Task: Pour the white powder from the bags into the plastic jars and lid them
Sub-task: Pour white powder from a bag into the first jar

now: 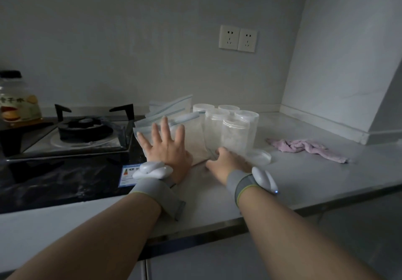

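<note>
Several clear zip bags of white powder (195, 136) lean in a stack on the counter, just right of the stove. Right beside them stand several clear plastic jars (235, 136); the nearest one has no lid and holds some white powder. A round clear lid (260, 156) lies flat by its base. My left hand (166, 149) is spread with straight fingers against the front bag. My right hand (228, 160) rests at the foot of the nearest jar, its fingers bent toward the bag's lower corner; whether it grips anything is hidden.
A gas stove (84, 132) on a black glass top fills the left side, with a labelled jar (17, 103) behind it. A pink cloth (304, 148) lies crumpled to the right. Two wall sockets (238, 38) sit above. The counter edge (239, 221) runs close in front.
</note>
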A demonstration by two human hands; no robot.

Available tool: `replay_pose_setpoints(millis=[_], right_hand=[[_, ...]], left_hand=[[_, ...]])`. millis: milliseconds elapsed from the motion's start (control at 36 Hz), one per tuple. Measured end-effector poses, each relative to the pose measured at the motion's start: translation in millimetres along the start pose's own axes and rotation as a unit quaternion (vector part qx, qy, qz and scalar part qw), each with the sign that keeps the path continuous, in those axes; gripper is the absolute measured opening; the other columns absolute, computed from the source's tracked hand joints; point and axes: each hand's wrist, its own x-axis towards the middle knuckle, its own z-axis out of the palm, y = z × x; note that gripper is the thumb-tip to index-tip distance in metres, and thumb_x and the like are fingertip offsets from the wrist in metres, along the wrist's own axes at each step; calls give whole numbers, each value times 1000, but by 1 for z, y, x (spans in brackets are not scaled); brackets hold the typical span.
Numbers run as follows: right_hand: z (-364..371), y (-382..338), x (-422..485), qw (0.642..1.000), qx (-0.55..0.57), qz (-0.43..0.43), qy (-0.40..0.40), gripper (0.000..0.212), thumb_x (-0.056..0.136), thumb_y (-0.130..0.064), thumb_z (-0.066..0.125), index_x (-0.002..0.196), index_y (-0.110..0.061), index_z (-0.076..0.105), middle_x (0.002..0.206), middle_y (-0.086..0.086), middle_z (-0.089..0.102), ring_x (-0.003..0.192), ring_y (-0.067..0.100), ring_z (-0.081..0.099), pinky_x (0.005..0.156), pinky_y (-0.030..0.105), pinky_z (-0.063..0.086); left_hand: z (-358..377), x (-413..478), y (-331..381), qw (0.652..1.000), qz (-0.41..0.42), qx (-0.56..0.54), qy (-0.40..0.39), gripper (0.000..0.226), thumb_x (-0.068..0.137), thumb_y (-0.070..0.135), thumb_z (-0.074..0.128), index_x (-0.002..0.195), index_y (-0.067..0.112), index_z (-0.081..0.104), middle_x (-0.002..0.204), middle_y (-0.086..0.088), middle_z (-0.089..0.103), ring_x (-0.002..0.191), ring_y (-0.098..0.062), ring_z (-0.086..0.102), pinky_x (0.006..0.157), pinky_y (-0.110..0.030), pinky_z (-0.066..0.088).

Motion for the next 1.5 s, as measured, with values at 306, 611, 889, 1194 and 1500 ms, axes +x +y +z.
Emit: replay_pose_setpoints(millis=[306,611,889,1194,1500], right_hand=[[6,-4,16,997,73,-38,-7,37,82,-42,58,115,-25,55,120,3,62,115,27,53,97,34,35],[7,-4,33,984,156,5,85,19,90,-15,45,99,-15,62,108,12,64,103,33,57,76,28,38],[8,0,35,948,303,-27,95,18,84,-16,56,99,-25,52,78,-8,58,82,23,60,71,24,40],[11,-11,25,879,465,-98,35,22,88,-26,60,69,-19,51,54,1,58,41,14,47,53,27,38],[4,-8,18,825,556,-96,30,14,86,-20,63,80,-18,51,72,5,62,53,15,55,48,21,42]], left_hand=[[5,14,4,998,-30,-49,17,64,80,33,51,138,25,24,130,0,48,126,-27,33,108,-55,16],[-8,23,-4,999,7,-51,3,34,91,38,46,121,22,53,129,-2,49,126,-26,32,108,-47,18],[-16,25,-2,997,8,-73,-25,24,95,36,41,108,18,50,107,-5,62,114,-27,44,96,-40,26],[-27,22,13,896,-104,-415,-119,27,88,25,61,107,21,43,90,-1,56,90,-22,59,86,-37,51],[-32,22,5,727,-125,-653,-172,14,89,11,61,77,14,58,69,-2,57,58,-10,54,50,-17,47]])
